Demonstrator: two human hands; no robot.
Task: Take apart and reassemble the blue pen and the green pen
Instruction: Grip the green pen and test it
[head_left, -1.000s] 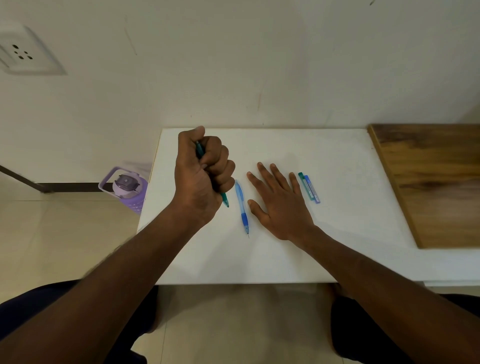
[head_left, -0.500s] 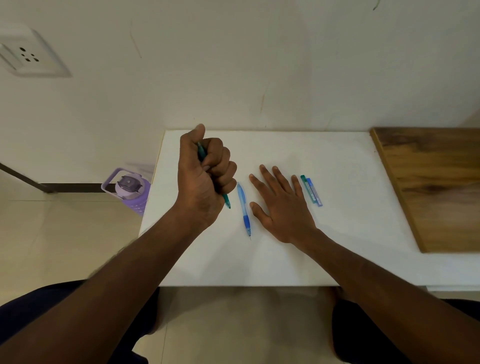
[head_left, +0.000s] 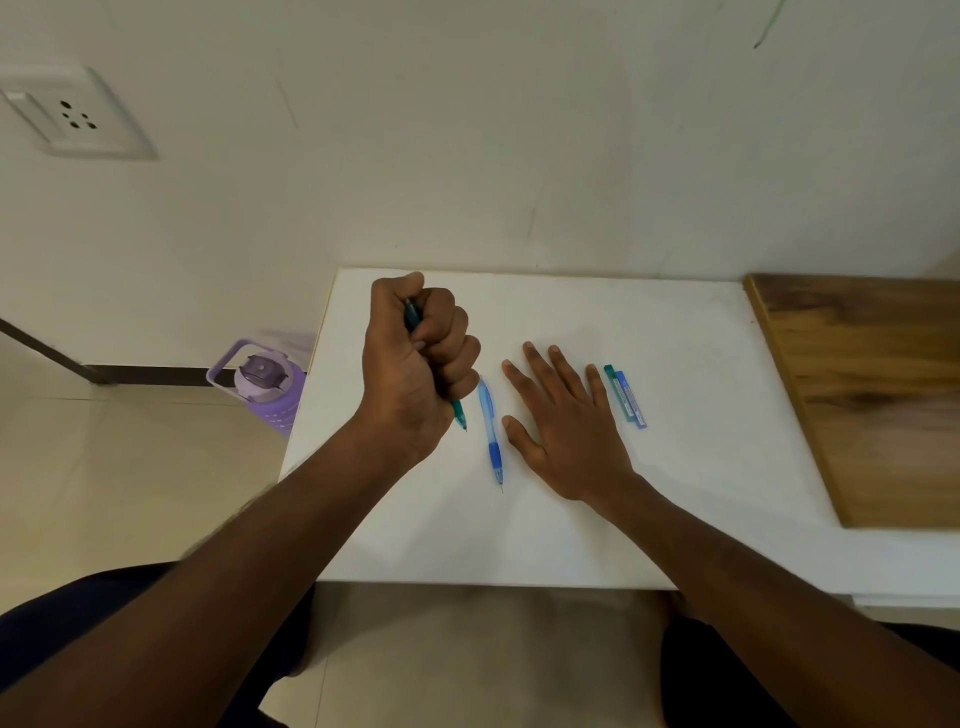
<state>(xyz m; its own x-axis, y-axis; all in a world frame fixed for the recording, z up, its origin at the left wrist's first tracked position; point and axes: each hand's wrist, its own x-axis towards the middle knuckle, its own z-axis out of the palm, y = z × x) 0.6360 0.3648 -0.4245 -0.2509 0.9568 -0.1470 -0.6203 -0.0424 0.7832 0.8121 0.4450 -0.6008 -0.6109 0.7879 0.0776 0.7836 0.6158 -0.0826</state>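
My left hand (head_left: 418, 366) is a fist wrapped round the green pen (head_left: 459, 413), held above the white table (head_left: 545, 530). The pen's tip sticks out below the fist and points down; part of its barrel shows between the fingers at the top. The blue pen (head_left: 490, 426) lies on the table just right of that fist, tip toward me. My right hand (head_left: 566, 423) rests flat on the table, fingers spread, right beside the blue pen and not holding anything.
Two small flat cases, one green (head_left: 618, 389) and one blue (head_left: 632, 402), lie side by side right of my right hand. A wooden board (head_left: 872, 395) covers the table's right end. A purple water bottle (head_left: 267, 382) stands on the floor at the left.
Both hands and both pens keep their places on the table. Only the camera view has shifted a little.
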